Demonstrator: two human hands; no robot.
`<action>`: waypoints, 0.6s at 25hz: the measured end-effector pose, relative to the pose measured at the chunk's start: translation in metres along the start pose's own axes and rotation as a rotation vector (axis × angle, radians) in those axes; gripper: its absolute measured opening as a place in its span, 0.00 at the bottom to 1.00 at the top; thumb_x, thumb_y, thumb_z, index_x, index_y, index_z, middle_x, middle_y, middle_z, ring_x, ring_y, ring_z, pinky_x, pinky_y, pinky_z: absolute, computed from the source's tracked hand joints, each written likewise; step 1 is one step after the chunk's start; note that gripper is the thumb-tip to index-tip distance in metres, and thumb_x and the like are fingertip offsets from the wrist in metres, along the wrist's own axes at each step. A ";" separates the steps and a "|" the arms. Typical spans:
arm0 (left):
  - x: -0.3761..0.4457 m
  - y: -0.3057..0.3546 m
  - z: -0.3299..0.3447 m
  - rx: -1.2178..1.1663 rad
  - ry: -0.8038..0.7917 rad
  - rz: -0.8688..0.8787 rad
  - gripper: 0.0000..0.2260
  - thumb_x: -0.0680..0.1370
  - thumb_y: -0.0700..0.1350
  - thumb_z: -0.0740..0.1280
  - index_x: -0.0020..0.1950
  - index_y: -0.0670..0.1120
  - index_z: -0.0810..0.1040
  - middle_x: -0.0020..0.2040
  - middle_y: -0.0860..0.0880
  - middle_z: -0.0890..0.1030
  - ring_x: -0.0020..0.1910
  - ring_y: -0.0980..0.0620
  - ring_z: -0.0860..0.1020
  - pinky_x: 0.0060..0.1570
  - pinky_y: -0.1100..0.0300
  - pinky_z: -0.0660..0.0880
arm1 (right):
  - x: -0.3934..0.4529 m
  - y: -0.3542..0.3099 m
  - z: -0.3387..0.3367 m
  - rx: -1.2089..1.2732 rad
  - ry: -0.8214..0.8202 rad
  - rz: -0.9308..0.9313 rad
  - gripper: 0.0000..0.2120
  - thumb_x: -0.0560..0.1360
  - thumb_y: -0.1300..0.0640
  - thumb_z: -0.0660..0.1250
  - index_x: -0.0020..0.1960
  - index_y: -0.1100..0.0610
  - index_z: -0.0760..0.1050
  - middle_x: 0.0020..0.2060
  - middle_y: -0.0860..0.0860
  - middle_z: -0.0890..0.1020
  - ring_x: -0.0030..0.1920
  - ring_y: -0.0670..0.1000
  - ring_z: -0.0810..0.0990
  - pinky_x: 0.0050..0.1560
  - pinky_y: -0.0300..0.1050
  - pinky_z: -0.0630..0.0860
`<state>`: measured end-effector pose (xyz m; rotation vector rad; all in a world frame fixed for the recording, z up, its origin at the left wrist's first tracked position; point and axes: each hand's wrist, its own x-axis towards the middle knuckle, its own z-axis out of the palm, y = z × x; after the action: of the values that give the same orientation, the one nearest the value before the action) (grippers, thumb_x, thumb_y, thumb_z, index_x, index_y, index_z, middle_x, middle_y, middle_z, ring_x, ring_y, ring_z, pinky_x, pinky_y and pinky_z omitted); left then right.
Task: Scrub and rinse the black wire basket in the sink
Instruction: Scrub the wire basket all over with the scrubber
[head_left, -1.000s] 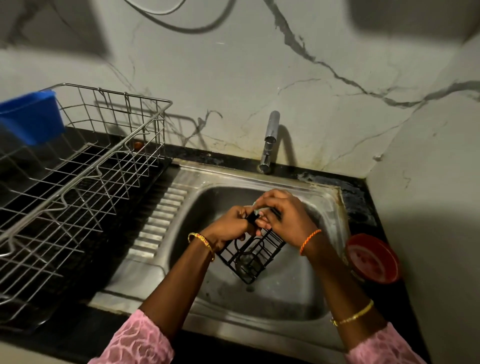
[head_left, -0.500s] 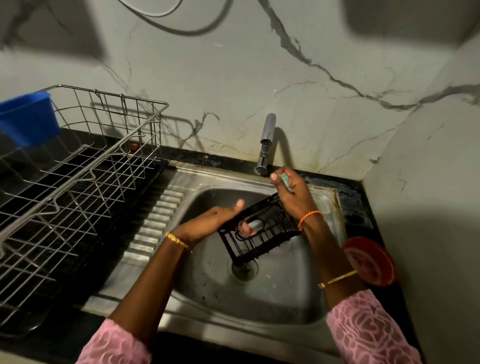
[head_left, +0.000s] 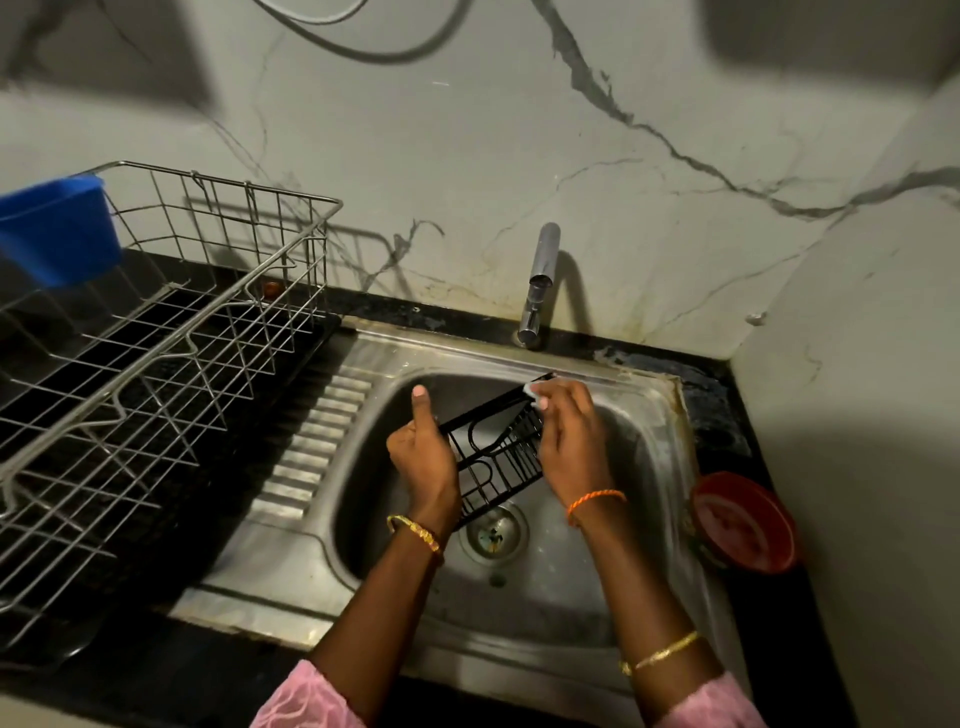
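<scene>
Gripping the black wire basket (head_left: 491, 457) by its left edge, the left hand (head_left: 422, 457) has its fingers curled round the wire, thumb up. It hangs tilted over the sink (head_left: 654, 467), above the drain (head_left: 493, 531). The right hand (head_left: 569, 441) pinches a pale scrubber (mostly hidden) (head_left: 535, 388) against the far rim.

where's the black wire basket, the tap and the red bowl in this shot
black wire basket (head_left: 493, 462): head view, on its wire side between the hands
tap (head_left: 540, 280): head view, mid spout
red bowl (head_left: 743, 525): head view, on its inner face
</scene>
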<state>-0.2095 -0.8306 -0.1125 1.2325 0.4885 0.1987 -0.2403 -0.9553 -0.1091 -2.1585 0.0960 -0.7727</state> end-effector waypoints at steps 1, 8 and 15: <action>0.000 0.003 0.001 -0.019 0.009 -0.022 0.20 0.80 0.51 0.63 0.30 0.48 0.65 0.31 0.49 0.66 0.31 0.52 0.63 0.31 0.59 0.61 | -0.009 -0.002 0.006 0.008 0.049 -0.026 0.11 0.76 0.70 0.58 0.53 0.65 0.77 0.50 0.52 0.73 0.51 0.39 0.71 0.55 0.24 0.65; -0.018 0.009 -0.001 -0.129 -0.097 -0.086 0.18 0.81 0.53 0.57 0.35 0.45 0.69 0.31 0.48 0.68 0.28 0.54 0.66 0.26 0.65 0.62 | 0.012 0.003 -0.013 -0.001 0.310 0.130 0.07 0.72 0.71 0.66 0.47 0.66 0.80 0.48 0.59 0.77 0.49 0.51 0.77 0.54 0.31 0.73; -0.022 0.005 0.008 -0.194 -0.137 -0.091 0.19 0.82 0.52 0.56 0.33 0.45 0.67 0.29 0.48 0.66 0.26 0.54 0.62 0.22 0.66 0.59 | -0.014 -0.024 0.006 -0.143 -0.007 -0.219 0.16 0.69 0.69 0.56 0.46 0.62 0.82 0.43 0.56 0.81 0.48 0.50 0.74 0.53 0.29 0.67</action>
<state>-0.2248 -0.8448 -0.1005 1.0244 0.3953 0.0812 -0.2527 -0.9309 -0.1018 -2.3335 -0.0929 -0.9057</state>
